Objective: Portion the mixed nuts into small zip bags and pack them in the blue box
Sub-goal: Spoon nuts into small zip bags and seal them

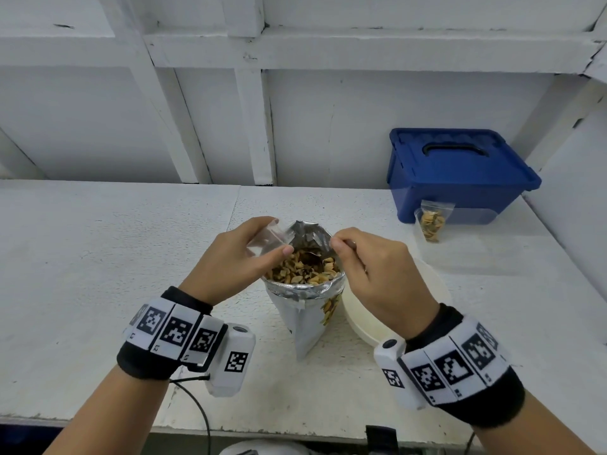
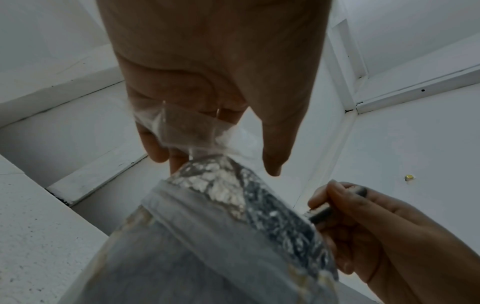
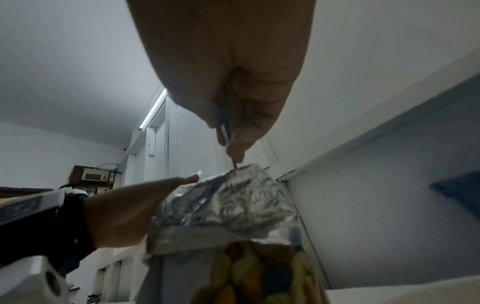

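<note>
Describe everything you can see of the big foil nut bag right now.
The foil nut bag stands upright on the white table, between both hands. Its top is open and rolled outward into a crinkled silver cuff; the outside is white with a printed nut picture. Mixed nuts fill it nearly to the cuff. A spoon handle held by the right hand dips inside. A cream bowl sits close beside it.

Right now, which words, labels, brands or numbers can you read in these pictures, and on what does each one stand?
No text can be read for certain.
Wristbands: square coded markers; tiny characters beneath them, too small to read.
Nut bag: a small dark print on its front, blurred.
Blue box: no lettering visible.
Filled zip bag: no label visible.
</note>
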### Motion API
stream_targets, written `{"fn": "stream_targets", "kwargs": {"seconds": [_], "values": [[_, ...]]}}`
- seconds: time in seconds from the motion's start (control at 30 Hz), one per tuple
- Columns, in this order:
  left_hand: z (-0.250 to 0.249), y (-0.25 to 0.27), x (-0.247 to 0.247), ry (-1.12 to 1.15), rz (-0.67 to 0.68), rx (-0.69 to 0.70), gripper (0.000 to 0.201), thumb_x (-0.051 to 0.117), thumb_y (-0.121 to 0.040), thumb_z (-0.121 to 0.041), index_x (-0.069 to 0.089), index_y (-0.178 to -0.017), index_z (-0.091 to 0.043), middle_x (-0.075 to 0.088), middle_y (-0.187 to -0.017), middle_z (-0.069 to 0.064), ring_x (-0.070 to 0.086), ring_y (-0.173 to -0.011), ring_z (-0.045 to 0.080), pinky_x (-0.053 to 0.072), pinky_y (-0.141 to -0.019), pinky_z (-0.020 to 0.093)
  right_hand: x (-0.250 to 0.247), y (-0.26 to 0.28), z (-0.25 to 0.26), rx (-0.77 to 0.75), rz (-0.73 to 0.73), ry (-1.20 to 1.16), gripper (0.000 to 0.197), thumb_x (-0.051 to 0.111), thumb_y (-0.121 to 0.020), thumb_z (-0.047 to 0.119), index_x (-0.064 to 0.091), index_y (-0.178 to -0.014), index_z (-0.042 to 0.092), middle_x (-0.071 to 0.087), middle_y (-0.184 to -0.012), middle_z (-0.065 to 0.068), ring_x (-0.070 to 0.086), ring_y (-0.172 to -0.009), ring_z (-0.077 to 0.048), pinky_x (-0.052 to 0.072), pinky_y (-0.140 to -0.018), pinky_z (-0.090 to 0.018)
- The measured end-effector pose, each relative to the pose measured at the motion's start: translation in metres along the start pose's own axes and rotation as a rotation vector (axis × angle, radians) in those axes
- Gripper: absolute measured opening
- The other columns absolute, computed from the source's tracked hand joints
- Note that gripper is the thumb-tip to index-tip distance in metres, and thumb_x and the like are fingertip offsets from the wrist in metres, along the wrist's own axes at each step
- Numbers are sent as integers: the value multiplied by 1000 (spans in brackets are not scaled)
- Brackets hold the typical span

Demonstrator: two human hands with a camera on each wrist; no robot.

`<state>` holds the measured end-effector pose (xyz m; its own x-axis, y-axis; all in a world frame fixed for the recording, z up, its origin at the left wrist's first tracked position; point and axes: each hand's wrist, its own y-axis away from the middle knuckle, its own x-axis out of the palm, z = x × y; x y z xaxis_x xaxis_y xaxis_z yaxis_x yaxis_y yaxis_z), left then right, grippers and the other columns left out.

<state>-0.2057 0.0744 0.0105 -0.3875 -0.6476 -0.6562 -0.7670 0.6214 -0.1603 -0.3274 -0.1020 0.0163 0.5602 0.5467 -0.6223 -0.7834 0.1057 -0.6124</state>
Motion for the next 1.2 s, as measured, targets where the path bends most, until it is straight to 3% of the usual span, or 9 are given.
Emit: {"fn": "stream_targets", "kwargs": {"seconds": [0.17, 0.3, 0.37, 0.47, 0.57, 0.67, 0.97, 1.1, 1.2], "values": [[-2, 0, 1, 17, 9, 8, 81, 54, -64, -74, 53, -127, -22, 62, -104, -16, 58, -102, 2, 45, -80, 14, 5, 6, 1, 170, -33, -131, 34, 41, -94, 29, 64, -85, 6, 59, -54, -3, 57, -49, -17, 43, -50, -32], [-6, -1, 2, 39, 1, -9, 76, 59, -66, -58, 50, -129, -18, 56, -94, -27, 57, -102, 5, 44, -81, 15, 5, 5, -2, 421, -80, -239, 23, 46, -96, 21, 59, -78, 23, 62, -56, 0, 59, -51, -8, 49, -53, -22], [-7, 0, 2, 62, -1, -12, 76, 58, -64, -55, 48, -130, -18, 53, -92, -30, 55, -101, 3, 42, -80, 13, 3, 3, -5, 539, -116, -319, 24, 45, -96, 21, 58, -76, 24, 63, -58, 0, 59, -48, -5, 47, -53, -18], [-4, 1, -1, 62, 10, -8, 74, 62, -67, -58, 49, -128, -20, 59, -103, -19, 55, -102, 3, 41, -80, 11, 1, 1, -7, 637, -161, -402, 26, 44, -97, 20, 60, -76, 17, 63, -59, -1, 59, -48, -9, 46, -48, -17], [0, 1, -5, 17, 47, 22, 68, 64, -68, -62, 50, -124, -26, 59, -114, -15, 52, -100, -10, 39, -76, 7, 0, 0, -13, 709, -203, -428, 26, 45, -97, 21, 60, -76, 15, 65, -60, -4, 60, -49, -13, 48, -49, -23], [0, 2, -13, -21, 73, 58, 73, 60, -62, -72, 51, -121, -29, 55, -111, -21, 48, -100, -16, 38, -72, 3, -3, -2, -18, 753, -248, -457, 27, 46, -97, 20, 59, -73, 16, 65, -57, -2, 60, -49, -14, 48, -48, -24], [-1, -2, -22, -337, 190, 125, 84, 42, -56, -77, 52, -122, -26, 45, -106, -18, 44, -98, 2, 33, -76, 8, -23, -16, -32, 778, -350, -527, 28, 45, -97, 18, 59, -75, 9, 64, -61, -10, 56, -44, -11, 46, -43, -21], [-3, -6, -17, -348, 204, 140, 83, 42, -55, -77, 53, -120, -27, 46, -106, -18, 42, -99, 5, 31, -75, 15, -29, -23, -31, 780, -372, -563, 27, 44, -97, 17, 59, -77, 8, 64, -60, -7, 56, -44, -9, 45, -42, -19], [-5, -10, -12, -285, 182, 150, 80, 44, -56, -76, 52, -119, -27, 47, -107, -17, 42, -97, 4, 31, -76, 9, -27, -27, -29, 761, -363, -568, 28, 44, -97, 17, 59, -75, 10, 63, -57, -5, 56, -44, -10, 45, -42, -20]]}}
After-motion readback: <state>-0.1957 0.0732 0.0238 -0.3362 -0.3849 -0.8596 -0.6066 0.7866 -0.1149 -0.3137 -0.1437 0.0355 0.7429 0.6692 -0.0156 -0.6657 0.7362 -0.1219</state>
